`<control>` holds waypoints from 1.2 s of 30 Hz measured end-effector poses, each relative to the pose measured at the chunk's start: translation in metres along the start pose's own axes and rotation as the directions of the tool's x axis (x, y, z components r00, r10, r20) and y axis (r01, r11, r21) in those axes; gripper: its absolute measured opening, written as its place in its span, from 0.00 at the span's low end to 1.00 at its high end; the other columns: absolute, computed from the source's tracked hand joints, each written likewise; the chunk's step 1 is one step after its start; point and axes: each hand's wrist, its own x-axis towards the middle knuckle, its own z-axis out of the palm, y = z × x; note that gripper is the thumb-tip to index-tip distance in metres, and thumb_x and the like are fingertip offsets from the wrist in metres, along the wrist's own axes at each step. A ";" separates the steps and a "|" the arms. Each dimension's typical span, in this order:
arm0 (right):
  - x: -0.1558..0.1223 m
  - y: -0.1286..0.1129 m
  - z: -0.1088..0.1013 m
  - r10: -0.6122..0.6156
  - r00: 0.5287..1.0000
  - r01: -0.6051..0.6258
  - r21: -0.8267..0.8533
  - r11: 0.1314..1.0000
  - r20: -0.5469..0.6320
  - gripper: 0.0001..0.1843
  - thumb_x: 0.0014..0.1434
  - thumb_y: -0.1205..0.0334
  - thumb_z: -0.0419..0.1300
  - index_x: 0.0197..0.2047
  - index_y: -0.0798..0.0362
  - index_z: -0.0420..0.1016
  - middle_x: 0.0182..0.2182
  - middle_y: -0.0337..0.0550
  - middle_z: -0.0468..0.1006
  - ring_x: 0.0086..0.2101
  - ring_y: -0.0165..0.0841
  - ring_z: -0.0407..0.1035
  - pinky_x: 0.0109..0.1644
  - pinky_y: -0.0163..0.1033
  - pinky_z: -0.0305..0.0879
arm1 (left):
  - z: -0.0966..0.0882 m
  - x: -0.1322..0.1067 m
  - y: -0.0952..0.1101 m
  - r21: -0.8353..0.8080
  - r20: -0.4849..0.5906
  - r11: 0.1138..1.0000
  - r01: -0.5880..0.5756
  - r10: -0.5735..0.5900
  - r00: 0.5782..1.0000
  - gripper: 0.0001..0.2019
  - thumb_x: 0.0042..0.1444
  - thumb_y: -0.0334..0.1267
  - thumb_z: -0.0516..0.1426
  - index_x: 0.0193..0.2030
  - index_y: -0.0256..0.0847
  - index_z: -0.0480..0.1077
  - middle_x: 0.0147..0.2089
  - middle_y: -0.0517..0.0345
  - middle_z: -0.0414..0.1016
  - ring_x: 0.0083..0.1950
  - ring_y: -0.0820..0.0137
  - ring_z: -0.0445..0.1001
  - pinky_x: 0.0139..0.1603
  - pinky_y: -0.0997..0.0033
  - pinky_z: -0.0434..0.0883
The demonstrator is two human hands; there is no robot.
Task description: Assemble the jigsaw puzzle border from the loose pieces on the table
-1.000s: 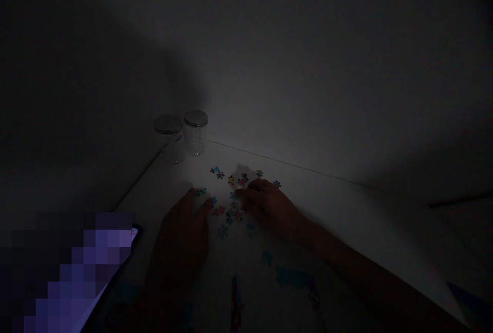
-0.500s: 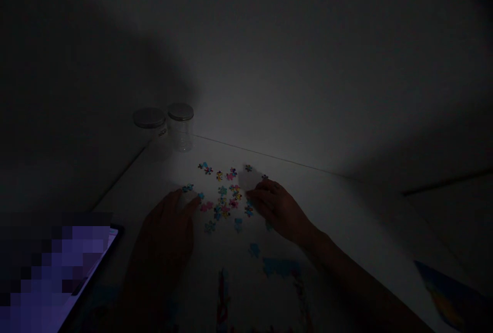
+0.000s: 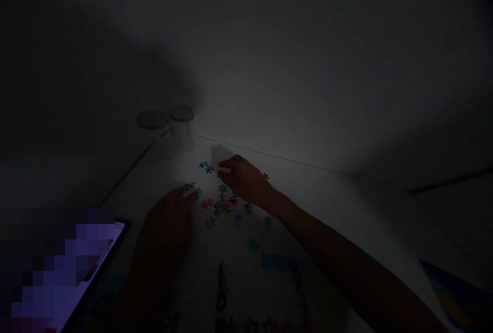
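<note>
The scene is very dark. Several small coloured puzzle pieces [image 3: 223, 205] lie scattered on a white table [image 3: 308, 204]. My right hand [image 3: 244, 179] reaches forward over the far pieces, fingers curled with the tips pinched near a piece; what it grips is too dim to name. My left hand [image 3: 169, 222] rests flat on the table, its fingertips touching a blue piece [image 3: 189, 186]. Joined puzzle sections [image 3: 279, 263] lie nearer to me.
Two clear jars with metal lids [image 3: 167, 127] stand at the table's far left corner against the wall. A lit tablet screen [image 3: 65, 271] lies at the near left. A coloured sheet [image 3: 450, 292] shows at the far right edge.
My right hand has moved forward and to the left, from the middle of the pieces to the far ones. My left hand has stayed in place.
</note>
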 end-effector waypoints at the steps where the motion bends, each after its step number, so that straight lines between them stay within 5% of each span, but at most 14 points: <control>1: 0.011 -0.007 0.003 0.046 0.999 -0.046 -0.031 0.998 0.024 0.18 0.65 0.56 0.55 0.53 0.57 0.73 0.49 0.55 0.74 0.46 0.39 0.72 0.49 0.42 0.67 | 0.000 0.000 0.000 -0.014 -0.005 1.000 0.002 -0.002 1.000 0.21 0.62 0.34 0.43 0.53 0.38 0.72 0.55 0.42 0.71 0.56 0.56 0.70 0.55 0.51 0.71; 7: 0.049 -0.026 0.011 0.206 0.970 -0.184 -0.172 0.968 0.125 0.26 0.63 0.44 0.55 0.51 0.58 0.71 0.50 0.60 0.74 0.48 0.45 0.71 0.48 0.44 0.68 | -0.002 0.000 -0.001 -0.059 0.036 0.998 0.028 -0.026 0.999 0.21 0.62 0.33 0.43 0.55 0.36 0.71 0.57 0.42 0.70 0.58 0.56 0.69 0.57 0.51 0.70; 14: 0.066 -0.035 0.007 0.206 0.949 -0.169 -0.170 0.971 0.238 0.19 0.61 0.55 0.58 0.50 0.60 0.71 0.52 0.61 0.74 0.51 0.45 0.70 0.49 0.44 0.68 | -0.003 0.000 0.001 -0.075 0.029 0.997 0.035 -0.033 0.999 0.21 0.61 0.33 0.44 0.55 0.35 0.71 0.56 0.41 0.70 0.58 0.55 0.69 0.57 0.51 0.70; 22: 0.084 -0.039 0.006 0.169 0.898 -0.143 -0.095 0.985 0.405 0.09 0.55 0.61 0.64 0.33 0.61 0.77 0.30 0.52 0.80 0.33 0.36 0.74 0.31 0.33 0.66 | -0.002 -0.001 0.001 -0.093 0.026 0.995 0.033 -0.030 0.999 0.21 0.63 0.35 0.43 0.55 0.34 0.71 0.57 0.41 0.70 0.58 0.55 0.69 0.58 0.50 0.68; 29: 0.086 -0.037 0.005 0.130 0.898 -0.119 -0.053 0.991 0.419 0.10 0.54 0.63 0.63 0.32 0.64 0.78 0.29 0.51 0.80 0.28 0.32 0.73 0.30 0.33 0.66 | -0.002 0.000 0.001 -0.087 0.023 0.995 0.048 -0.046 0.999 0.21 0.62 0.34 0.43 0.55 0.34 0.71 0.56 0.41 0.71 0.57 0.54 0.69 0.57 0.50 0.69; 36: 0.083 -0.035 0.009 0.089 0.935 -0.066 -0.076 0.995 0.343 0.13 0.55 0.61 0.63 0.38 0.64 0.78 0.38 0.59 0.80 0.40 0.41 0.75 0.39 0.38 0.70 | -0.007 0.001 0.004 -0.106 0.060 0.993 0.051 -0.045 0.997 0.21 0.63 0.35 0.43 0.56 0.34 0.70 0.58 0.42 0.70 0.59 0.55 0.67 0.60 0.51 0.67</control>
